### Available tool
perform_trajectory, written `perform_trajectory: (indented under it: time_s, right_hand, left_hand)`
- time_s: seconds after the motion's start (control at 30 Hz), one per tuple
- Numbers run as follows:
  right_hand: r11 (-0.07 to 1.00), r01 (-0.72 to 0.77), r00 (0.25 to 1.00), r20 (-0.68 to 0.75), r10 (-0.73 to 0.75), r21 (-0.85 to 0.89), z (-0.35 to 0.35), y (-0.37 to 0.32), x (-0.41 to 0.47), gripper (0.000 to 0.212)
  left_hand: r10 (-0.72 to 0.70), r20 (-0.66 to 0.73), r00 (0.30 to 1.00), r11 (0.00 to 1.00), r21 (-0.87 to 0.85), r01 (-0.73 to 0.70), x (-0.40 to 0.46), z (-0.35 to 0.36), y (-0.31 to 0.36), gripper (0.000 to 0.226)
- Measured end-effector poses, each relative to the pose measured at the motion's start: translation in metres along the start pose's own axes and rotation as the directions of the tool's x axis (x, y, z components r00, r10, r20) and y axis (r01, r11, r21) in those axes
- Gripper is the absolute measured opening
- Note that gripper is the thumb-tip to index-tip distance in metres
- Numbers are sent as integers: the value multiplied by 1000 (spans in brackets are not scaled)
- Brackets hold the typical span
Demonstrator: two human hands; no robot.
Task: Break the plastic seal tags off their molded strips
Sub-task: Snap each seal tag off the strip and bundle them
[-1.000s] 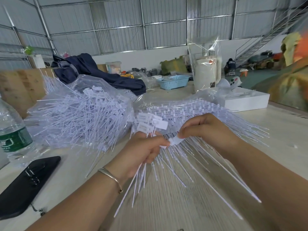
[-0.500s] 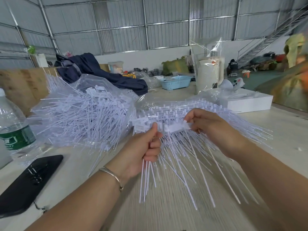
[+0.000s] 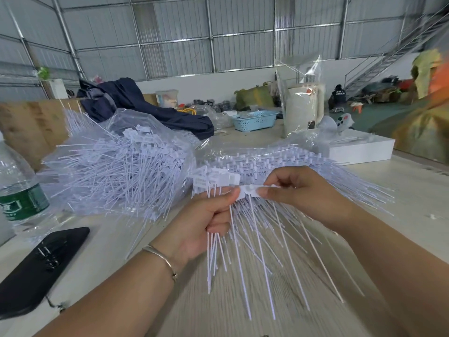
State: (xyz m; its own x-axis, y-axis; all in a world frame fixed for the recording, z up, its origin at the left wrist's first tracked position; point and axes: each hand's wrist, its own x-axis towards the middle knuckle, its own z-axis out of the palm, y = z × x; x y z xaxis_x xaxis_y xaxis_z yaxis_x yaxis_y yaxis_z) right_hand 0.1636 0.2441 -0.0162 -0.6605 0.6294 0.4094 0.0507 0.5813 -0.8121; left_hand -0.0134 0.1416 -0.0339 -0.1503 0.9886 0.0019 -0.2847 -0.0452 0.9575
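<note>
- Two hands up front, both working over the tabletop [image 3: 413, 190].
- L hand [image 3: 201, 224]: fingers curled round a bundle of seal tags [image 3: 216, 179], flag ends sticking up past my thumb, thin tails hanging down below my fist.
- R hand [image 3: 301, 190]: thumb & fingertips pinching one white tag [image 3: 247, 192], which sits between the 2 hands; my L thumb touches its other end. Hands close together, nearly meeting at that tag.
- Molded strips [image 3: 279, 159] w/ tags on them lie fanned on the tabletop just behind my hands, partly under clear plastic; tails spread out to the R.
- Clear bag of loose tags [image 3: 116, 171] to the L, piled high, well apart from my R hand.
- Far L edge: water bottle [image 3: 19, 190] w/ green label, upright; black phone [image 3: 36, 268] flat in front of it.
- Behind: dark jacket [image 3: 145, 110], blue basket [image 3: 255, 120], white box [image 3: 359, 152].
- Metal bangle [image 3: 160, 259] on my L wrist.
</note>
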Motion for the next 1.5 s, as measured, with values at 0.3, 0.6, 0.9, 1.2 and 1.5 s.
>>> perform_trajectory:
  time_s: [0.3, 0.6, 0.9, 1.2, 1.5]
  right_hand:
    - [926, 26, 979, 179, -100, 376, 16, 0, -4, 5]
    - [951, 50, 999, 1, -52, 306, 15, -4, -2, 42]
    - [989, 132, 969, -217, -115, 66, 6, 1, -1, 32]
    - [979, 3, 987, -156, 30, 204, -1, -1, 0, 7]
    - [986, -88, 986, 156, 66, 141, -4, -10, -1, 8]
  left_hand:
    - [-61, 398, 915, 981, -145, 128, -6, 7, -6, 35]
    - [-38, 357, 933, 960, -247, 133, 0, 8, -5, 32]
    - [11, -11, 1000, 998, -54, -11, 4, 4, -8, 21]
    - [-1, 50, 999, 990, 138, -6, 0, 6, -3, 16]
    - [-188, 198, 962, 943, 309, 120, -3, 13, 0, 19]
